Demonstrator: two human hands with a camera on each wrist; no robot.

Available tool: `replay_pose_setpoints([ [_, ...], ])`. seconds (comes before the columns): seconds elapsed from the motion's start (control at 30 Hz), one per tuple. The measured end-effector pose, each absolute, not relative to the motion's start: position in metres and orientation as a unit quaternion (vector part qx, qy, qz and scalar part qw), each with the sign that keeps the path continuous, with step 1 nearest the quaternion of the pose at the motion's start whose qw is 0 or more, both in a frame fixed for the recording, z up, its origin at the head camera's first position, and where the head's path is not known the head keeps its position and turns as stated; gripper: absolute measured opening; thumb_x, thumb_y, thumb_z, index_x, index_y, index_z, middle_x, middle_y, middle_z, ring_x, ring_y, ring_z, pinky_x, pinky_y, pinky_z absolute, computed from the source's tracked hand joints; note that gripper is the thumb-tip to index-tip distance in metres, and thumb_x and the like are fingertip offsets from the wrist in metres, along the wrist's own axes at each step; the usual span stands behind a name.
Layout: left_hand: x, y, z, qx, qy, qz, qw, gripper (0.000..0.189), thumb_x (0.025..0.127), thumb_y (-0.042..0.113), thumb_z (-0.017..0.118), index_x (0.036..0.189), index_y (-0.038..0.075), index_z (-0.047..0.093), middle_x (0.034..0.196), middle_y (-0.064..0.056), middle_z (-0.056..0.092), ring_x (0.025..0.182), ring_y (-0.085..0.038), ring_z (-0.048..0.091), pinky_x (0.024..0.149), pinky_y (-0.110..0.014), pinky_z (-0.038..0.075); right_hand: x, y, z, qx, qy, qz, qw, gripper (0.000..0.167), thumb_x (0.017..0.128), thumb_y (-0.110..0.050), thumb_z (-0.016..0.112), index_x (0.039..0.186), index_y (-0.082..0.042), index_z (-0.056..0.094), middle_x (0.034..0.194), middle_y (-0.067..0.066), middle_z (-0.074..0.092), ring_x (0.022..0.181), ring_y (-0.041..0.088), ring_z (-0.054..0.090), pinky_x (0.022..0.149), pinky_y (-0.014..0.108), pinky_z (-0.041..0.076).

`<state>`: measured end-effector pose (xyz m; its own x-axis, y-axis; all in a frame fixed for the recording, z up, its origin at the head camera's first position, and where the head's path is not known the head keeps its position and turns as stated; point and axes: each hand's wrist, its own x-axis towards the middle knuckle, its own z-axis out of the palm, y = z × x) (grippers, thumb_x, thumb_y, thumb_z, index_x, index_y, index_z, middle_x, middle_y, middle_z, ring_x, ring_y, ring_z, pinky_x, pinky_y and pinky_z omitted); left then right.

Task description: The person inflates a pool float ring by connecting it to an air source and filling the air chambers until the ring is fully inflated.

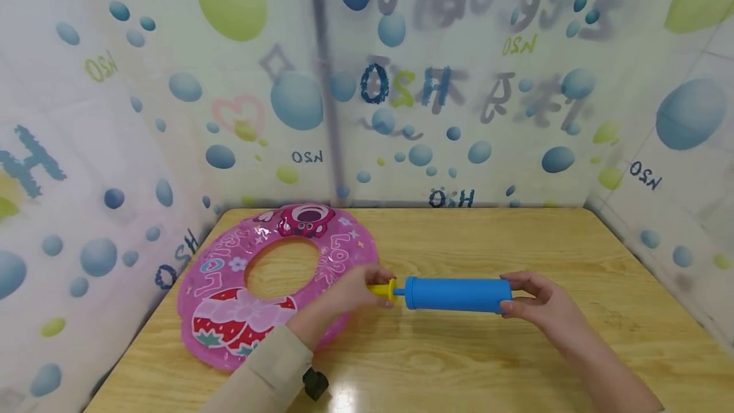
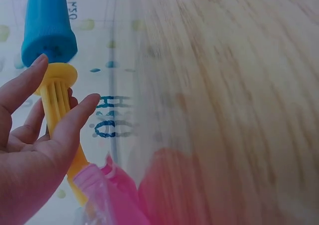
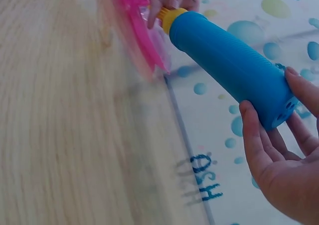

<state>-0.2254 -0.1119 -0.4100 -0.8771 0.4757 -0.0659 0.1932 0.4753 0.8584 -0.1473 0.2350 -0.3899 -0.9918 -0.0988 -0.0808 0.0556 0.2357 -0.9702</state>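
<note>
A hand air pump (image 1: 459,294) with a blue barrel is held level above the table between both hands. At its left end, my left hand (image 1: 357,289) grips the yellow handle (image 2: 56,103), thumb and fingers set around its ribbed stem. A short blue rod shows between handle and barrel in the head view. My right hand (image 1: 545,303) holds the barrel's far end by the fingertips, beside the small holes in its end face (image 3: 285,113). A pink inflated swim ring (image 1: 338,253) with strawberry and bear prints lies behind and left of my left hand, partly hidden by that forearm.
The wooden table (image 1: 487,368) runs back to a wall (image 1: 487,37) covered with printed bubbles and lettering. Similar side walls stand at left and right. A small black device (image 1: 314,384) sits at my left sleeve cuff.
</note>
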Motion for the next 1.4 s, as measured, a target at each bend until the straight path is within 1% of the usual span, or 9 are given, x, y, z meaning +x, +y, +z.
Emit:
replay_pose_setpoints([
  [0.1,-0.228,-0.115,-0.410,0.194,0.845,0.476,0.147,0.037,0.081,0.011,0.081,0.115,0.008,0.066,0.102,0.000,0.065,0.097,-0.019,0.059,0.095,-0.039,0.049,-0.144,0.248,-0.388,-0.013,0.781,-0.622,0.052,0.051,0.090,-0.017,0.071,0.135,-0.002,0.051,0.118,0.006,0.059,0.096,0.022,0.068,0.086,0.039,0.054],
  [0.23,-0.232,-0.120,-0.411,0.196,0.845,0.476,0.147,0.037,0.081,0.010,0.080,0.115,0.007,0.066,0.102,0.000,0.065,0.097,-0.019,0.059,0.094,-0.038,0.049,-0.140,0.266,-0.389,-0.017,0.770,-0.636,0.044,0.038,0.093,-0.012,0.068,0.130,-0.017,0.060,0.113,-0.007,0.062,0.095,0.019,0.068,0.084,0.035,0.055],
  [0.3,-0.234,-0.123,-0.412,0.200,0.846,0.472,0.146,0.037,0.081,0.010,0.081,0.115,0.007,0.066,0.103,-0.001,0.065,0.098,-0.019,0.059,0.094,-0.038,0.049,-0.139,0.275,-0.389,-0.014,0.770,-0.637,0.045,0.036,0.094,-0.011,0.066,0.126,-0.025,0.062,0.111,-0.012,0.062,0.094,0.020,0.069,0.083,0.033,0.055],
  [0.4,-0.236,-0.127,-0.412,0.202,0.848,0.468,0.145,0.038,0.080,0.010,0.081,0.115,0.006,0.065,0.104,-0.001,0.065,0.099,-0.019,0.059,0.095,-0.038,0.049,-0.137,0.287,-0.388,-0.017,0.769,-0.637,0.044,0.036,0.095,-0.008,0.064,0.124,-0.030,0.063,0.110,-0.014,0.063,0.092,0.022,0.069,0.080,0.029,0.055],
  [0.8,-0.241,-0.140,-0.411,0.212,0.834,0.483,0.160,0.035,0.082,0.010,0.079,0.114,0.006,0.064,0.104,-0.002,0.065,0.100,-0.020,0.059,0.097,-0.039,0.047,-0.131,0.323,-0.391,-0.052,0.759,-0.648,0.034,0.039,0.098,-0.002,0.056,0.130,-0.025,0.060,0.118,-0.020,0.058,0.092,0.018,0.069,0.078,0.025,0.055],
  [0.97,-0.239,-0.139,-0.410,0.215,0.830,0.488,0.164,0.034,0.083,0.009,0.078,0.114,0.006,0.064,0.104,-0.002,0.065,0.099,-0.019,0.060,0.097,-0.038,0.048,-0.136,0.314,-0.391,-0.071,0.739,-0.669,0.036,0.039,0.098,0.001,0.055,0.125,-0.026,0.063,0.115,-0.015,0.061,0.091,0.019,0.070,0.079,0.025,0.055],
  [1.13,-0.236,-0.135,-0.409,0.218,0.831,0.486,0.159,0.033,0.083,0.009,0.078,0.113,0.005,0.065,0.102,-0.002,0.066,0.097,-0.018,0.061,0.094,-0.036,0.049,-0.144,0.290,-0.390,-0.067,0.745,-0.662,0.052,0.037,0.097,-0.003,0.058,0.122,-0.030,0.062,0.114,-0.013,0.061,0.093,0.019,0.069,0.081,0.027,0.055],
  [1.27,-0.233,-0.131,-0.409,0.214,0.833,0.486,0.156,0.032,0.083,0.009,0.078,0.113,0.005,0.065,0.103,-0.002,0.066,0.098,-0.019,0.061,0.094,-0.037,0.049,-0.151,0.270,-0.391,-0.057,0.752,-0.654,0.061,0.034,0.096,-0.007,0.061,0.128,-0.020,0.058,0.116,-0.008,0.060,0.095,0.021,0.068,0.084,0.034,0.055],
  [1.4,-0.232,-0.127,-0.413,0.216,0.832,0.484,0.162,0.032,0.084,0.009,0.077,0.113,0.005,0.064,0.103,-0.002,0.065,0.099,-0.019,0.060,0.096,-0.039,0.048,-0.155,0.250,-0.394,-0.049,0.761,-0.643,0.066,0.045,0.095,-0.011,0.064,0.136,-0.001,0.047,0.120,0.003,0.057,0.096,0.022,0.067,0.086,0.040,0.054],
])
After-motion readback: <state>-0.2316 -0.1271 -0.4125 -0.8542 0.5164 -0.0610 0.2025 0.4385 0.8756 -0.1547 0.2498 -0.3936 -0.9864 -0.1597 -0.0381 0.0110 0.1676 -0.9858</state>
